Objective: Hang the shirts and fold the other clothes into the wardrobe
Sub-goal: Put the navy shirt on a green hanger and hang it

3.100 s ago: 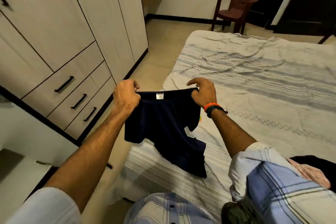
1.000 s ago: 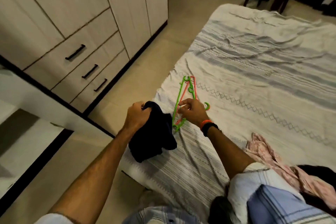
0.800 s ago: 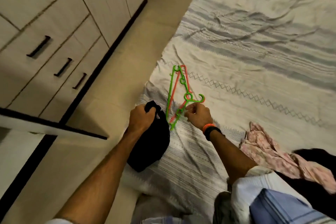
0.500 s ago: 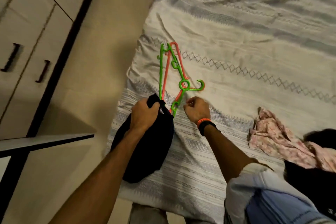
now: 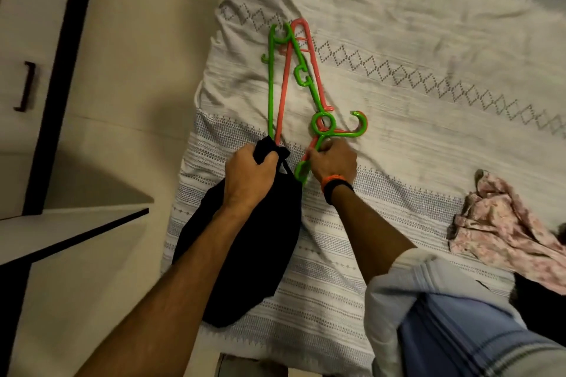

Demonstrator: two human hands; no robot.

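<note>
A dark navy shirt (image 5: 260, 242) hangs bunched over the near-left corner of the bed, with my left hand (image 5: 249, 176) gripping its top edge. A green hanger (image 5: 271, 82) lies stacked on an orange-pink hanger (image 5: 309, 52) on the bedsheet just beyond my hands. My right hand (image 5: 333, 162) pinches the green hanger's lower arm near its ring and hook. A pink patterned garment (image 5: 502, 226) lies crumpled at the right, partly on something dark.
The bed (image 5: 413, 40) with its white patterned sheet fills the right. At the left stand the wardrobe drawers (image 5: 18, 76) with a black handle, and an open wardrobe door edge (image 5: 73, 229) juts toward the bed. Beige floor lies between. A blue striped cloth (image 5: 459, 330) hangs at my right shoulder.
I went from holding the navy shirt spread in both hands to bunching it in my left. My right hand reached for the hangers and closed on the green one. The view tilted down.
</note>
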